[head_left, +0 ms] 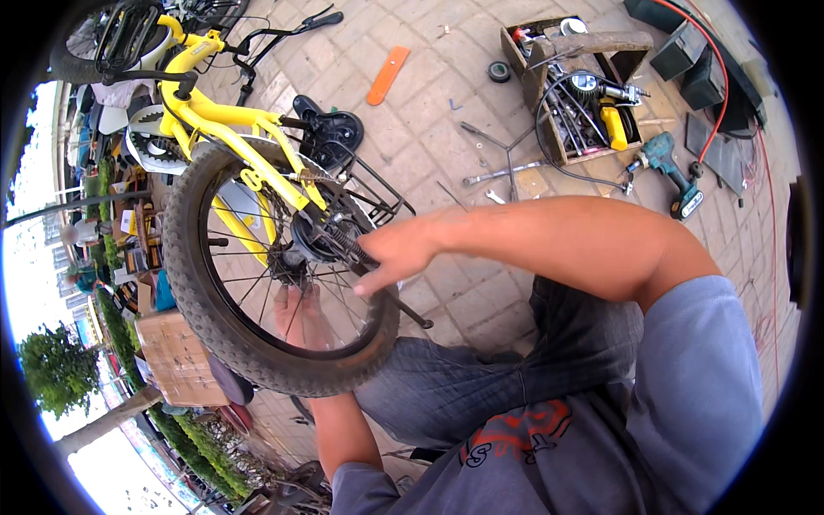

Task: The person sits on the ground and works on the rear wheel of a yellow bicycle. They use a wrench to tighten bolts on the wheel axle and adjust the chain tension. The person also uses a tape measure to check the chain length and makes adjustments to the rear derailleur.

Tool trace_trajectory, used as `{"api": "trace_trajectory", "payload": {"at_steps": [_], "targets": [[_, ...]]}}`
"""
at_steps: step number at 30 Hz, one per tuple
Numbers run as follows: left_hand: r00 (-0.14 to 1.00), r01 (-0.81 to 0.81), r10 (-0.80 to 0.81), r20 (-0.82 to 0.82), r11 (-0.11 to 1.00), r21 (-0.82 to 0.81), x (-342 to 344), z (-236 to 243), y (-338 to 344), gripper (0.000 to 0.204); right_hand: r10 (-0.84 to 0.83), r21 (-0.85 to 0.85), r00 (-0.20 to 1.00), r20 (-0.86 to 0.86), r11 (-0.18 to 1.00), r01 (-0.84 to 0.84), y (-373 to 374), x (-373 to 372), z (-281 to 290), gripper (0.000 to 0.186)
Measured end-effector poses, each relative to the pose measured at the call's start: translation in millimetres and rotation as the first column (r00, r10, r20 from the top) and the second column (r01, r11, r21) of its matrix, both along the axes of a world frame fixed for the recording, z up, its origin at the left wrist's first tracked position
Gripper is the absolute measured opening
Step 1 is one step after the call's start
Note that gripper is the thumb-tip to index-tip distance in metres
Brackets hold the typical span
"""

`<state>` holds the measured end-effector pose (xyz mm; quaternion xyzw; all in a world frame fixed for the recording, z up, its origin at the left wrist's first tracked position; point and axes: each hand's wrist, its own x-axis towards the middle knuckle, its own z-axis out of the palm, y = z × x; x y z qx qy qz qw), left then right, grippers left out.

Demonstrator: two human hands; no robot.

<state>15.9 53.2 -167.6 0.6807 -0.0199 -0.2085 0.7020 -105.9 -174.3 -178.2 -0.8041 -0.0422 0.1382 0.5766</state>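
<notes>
A yellow bicycle (215, 116) lies turned over on the paving, its black saddle (329, 133) and handlebar (292, 30) down at ground level. Its fat knobby rear tyre (202, 296) is right in front of me. My right hand (399, 253) reaches in from the right to the black parts beside the rear hub (318, 236). The thumb points down, apart from the hand; the other fingertips are blurred against the dark parts. Behind the spokes, my left hand (302, 318) has its fingers up near the rear sprocket (287, 262). Spokes and blur hide its grip.
A wooden toolbox (558, 146) full of tools stands at the upper right, near a teal cordless power tool (665, 167). A three-armed wrench (509, 154), a long wrench (498, 174) and an orange strip (388, 75) lie on the paving. A cardboard box (180, 356) is left of the wheel.
</notes>
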Motion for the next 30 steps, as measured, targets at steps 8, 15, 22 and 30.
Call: {"api": "trace_trajectory", "payload": {"at_steps": [8,15,22,30], "targets": [[0.966,0.034,-0.019,0.258,0.998,-0.053,-14,-11,-14,0.025,-0.070,-0.116,0.799,0.598,0.978,0.172,-75,51,-50,0.062],[0.967,0.084,-0.105,0.231,0.992,0.097,-13,0,-17,0.023,0.085,0.063,0.909,0.408,0.991,-0.121,-76,83,-49,0.061],[0.984,0.071,-0.074,0.162,0.997,0.024,-8,-1,-13,0.023,0.157,0.210,0.908,0.388,0.944,-0.254,-75,99,-59,0.046],[0.988,0.066,-0.068,0.141,0.998,0.016,-6,-4,-16,0.039,-0.263,0.071,0.690,0.675,0.953,0.294,-52,78,-86,0.026]]}}
